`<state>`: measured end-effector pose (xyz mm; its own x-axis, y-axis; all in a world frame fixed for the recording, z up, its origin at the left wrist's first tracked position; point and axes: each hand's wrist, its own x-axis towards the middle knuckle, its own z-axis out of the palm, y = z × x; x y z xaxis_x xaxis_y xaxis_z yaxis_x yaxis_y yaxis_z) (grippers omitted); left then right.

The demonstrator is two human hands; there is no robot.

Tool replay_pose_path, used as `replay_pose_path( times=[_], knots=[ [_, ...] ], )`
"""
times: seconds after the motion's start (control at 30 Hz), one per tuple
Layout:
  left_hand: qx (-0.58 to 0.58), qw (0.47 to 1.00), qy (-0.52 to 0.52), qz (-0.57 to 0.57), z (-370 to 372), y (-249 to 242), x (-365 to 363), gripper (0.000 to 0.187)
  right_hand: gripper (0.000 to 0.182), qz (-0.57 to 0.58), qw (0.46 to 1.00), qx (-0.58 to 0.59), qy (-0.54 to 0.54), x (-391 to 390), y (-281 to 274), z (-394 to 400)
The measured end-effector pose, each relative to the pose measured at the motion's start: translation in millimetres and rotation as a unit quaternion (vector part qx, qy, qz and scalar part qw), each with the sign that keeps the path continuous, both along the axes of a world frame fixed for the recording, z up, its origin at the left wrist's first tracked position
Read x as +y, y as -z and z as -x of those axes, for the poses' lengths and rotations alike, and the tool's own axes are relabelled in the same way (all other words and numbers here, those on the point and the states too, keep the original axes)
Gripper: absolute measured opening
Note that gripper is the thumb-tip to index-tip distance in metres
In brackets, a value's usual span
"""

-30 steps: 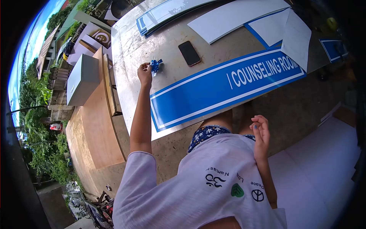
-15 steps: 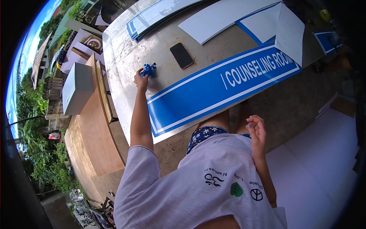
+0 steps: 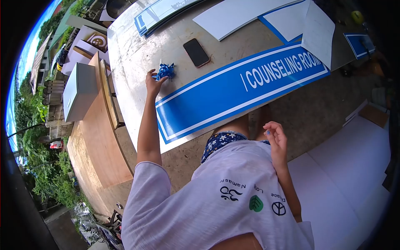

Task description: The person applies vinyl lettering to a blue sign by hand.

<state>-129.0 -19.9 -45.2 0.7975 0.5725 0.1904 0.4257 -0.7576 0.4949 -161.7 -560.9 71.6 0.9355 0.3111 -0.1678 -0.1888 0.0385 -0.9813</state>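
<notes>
black phone (image 3: pixel 196 52), white boards (image 3: pixel 237 16), grey box (image 3: pixel 80 89), wooden board (image 3: pixel 100 146)

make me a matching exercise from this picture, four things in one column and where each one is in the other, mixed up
Things:
1. crumpled blue scrap
2. phone
3. blue sign
4. right hand

Places:
A. raised in front of the white shirt, holding nothing
B. flat along the near edge of the table, reading COUNSELING ROOM
C. on the table at the fingertips of the left hand
D. face down on the bare table, beyond the sign

Pairs: 1-C, 2-D, 3-B, 4-A
</notes>
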Motion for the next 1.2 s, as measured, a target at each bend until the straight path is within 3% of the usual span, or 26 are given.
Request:
replay_pose_path(
  times=[0.07, 0.37, 0.8, 0.9, 0.97, 1.2],
  knots=[
    [-0.015, 0.992, -0.017, 0.122, -1, -10, -10, 0.073, 0.013, -0.008, 1.0, 0.007, -0.003, 2, -1, 0],
    [-0.032, 0.988, -0.011, 0.15, -3, -16, -30, 0.07, 0.013, -0.026, 1.0, -0.003, -0.005, 4, 0, 0],
    [-0.07, 0.989, 0.027, 0.129, 6, 5, -39, 0.072, 0.013, -0.023, 1.0, -0.011, -0.007, 0, 1, 8],
    [-0.066, 0.992, 0.002, 0.107, 7, 15, -37, 0.069, 0.011, -0.028, 0.999, -0.027, 0.012, -2, 9, 12],
    [-0.068, 0.997, -0.01, 0.028, 5, 30, -28, 0.071, 0.011, 0.01, 0.999, -0.035, 0.008, -5, 7, 13],
    [-0.09, 0.994, -0.053, 0.024, -15, 63, -4, 0.072, 0.015, 0.05, 0.996, -0.079, 0.01, -13, 0, 18]
  ],
)
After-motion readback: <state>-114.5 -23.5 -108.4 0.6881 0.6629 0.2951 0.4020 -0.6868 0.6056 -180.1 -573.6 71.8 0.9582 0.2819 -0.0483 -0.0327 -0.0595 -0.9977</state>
